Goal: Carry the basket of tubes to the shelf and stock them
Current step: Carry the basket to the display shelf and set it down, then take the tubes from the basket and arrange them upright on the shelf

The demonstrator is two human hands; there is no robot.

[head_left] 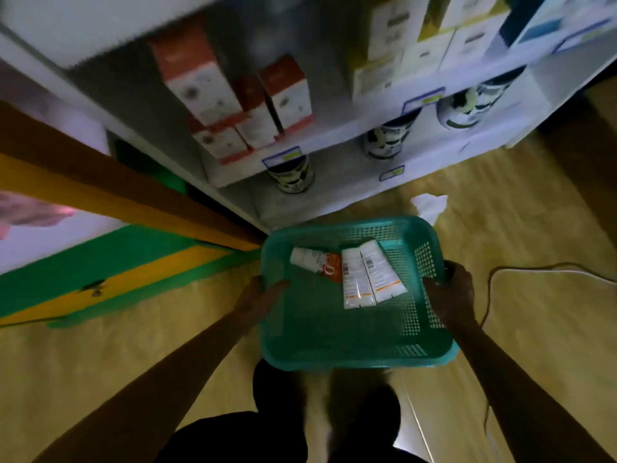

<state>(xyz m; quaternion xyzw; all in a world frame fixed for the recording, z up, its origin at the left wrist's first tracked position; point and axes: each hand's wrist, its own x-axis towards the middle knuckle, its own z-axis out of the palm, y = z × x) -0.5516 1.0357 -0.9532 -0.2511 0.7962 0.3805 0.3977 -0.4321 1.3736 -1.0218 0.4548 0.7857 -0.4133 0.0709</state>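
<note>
Shelf [334, 135] just ahead | left hand [263, 295] and right hand [449, 289] grasp basket [334, 349] rims | carry nearly done | three tubes [357, 277] unstocked

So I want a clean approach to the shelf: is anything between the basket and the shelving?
Nothing visible blocks it. The teal basket, held by the left hand and right hand, is just short of the white shelf unit. A white scrap and a cable lie on the floor to the right.
</note>
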